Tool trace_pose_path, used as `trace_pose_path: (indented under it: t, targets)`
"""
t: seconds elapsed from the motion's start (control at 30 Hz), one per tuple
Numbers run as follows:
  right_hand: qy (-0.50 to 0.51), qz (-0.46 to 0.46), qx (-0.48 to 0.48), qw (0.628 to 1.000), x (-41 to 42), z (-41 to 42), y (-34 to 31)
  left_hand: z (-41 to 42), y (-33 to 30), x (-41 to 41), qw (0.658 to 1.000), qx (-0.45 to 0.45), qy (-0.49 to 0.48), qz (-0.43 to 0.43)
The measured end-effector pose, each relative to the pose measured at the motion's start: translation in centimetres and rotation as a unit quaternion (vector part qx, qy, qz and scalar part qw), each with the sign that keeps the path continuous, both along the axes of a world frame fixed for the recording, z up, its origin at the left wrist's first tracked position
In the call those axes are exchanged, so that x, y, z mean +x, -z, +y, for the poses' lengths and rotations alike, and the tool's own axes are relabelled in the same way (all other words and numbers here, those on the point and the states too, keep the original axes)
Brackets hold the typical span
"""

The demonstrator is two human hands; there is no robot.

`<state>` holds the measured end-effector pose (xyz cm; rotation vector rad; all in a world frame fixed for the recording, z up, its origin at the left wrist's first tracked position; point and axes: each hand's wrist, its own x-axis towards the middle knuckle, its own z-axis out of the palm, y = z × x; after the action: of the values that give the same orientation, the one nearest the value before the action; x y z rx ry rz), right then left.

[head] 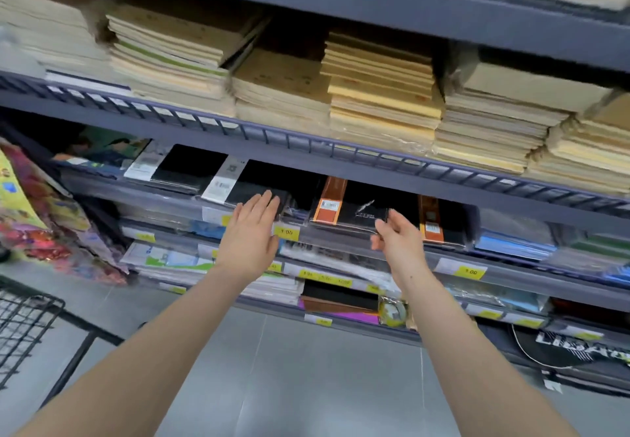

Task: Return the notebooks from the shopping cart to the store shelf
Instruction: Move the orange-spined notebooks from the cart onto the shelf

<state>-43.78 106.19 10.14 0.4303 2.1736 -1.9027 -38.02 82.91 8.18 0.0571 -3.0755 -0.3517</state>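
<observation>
At the shelf (341, 160), your left hand (250, 232) lay flat and released against the black notebooks (361, 204), squaring the stack; your right hand (397, 235), loosely curled, grasped nothing. Behind your left arm, the cart (27, 320) waited.

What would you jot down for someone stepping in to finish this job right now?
Left hand: open, empty, fingertips at the shelf edge.
Right hand: open, fingers relaxed, empty, just in front of the black notebook.
That notebook, with an orange band, lies flat on the shelf, apparently just placed.
Cart stands at lower left; its contents are out of sight.
Left to do: check the cart and shelve any remaining notebooks.
</observation>
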Motion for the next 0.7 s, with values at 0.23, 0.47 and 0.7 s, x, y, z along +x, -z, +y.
trace_pose_path:
  t: [0.23, 0.47, 0.7]
  targets:
    - [-0.013, 0.083, 0.156, 0.984, -0.3, -0.4, 1.3, 0.0, 0.3, 0.1, 0.999, 0.022, -0.003, 0.027]
    - [-0.075, 0.119, 0.199, 0.970, 1.8, 3.8, -0.6, 4.9, -2.8, 1.1, 0.981, 0.138, 0.040, 0.130]
    - [-0.091, 0.175, 0.278, 0.940, 3.3, 12.6, -0.3, 15.9, -0.5, 0.9, 0.954, 0.267, 0.122, 0.064]
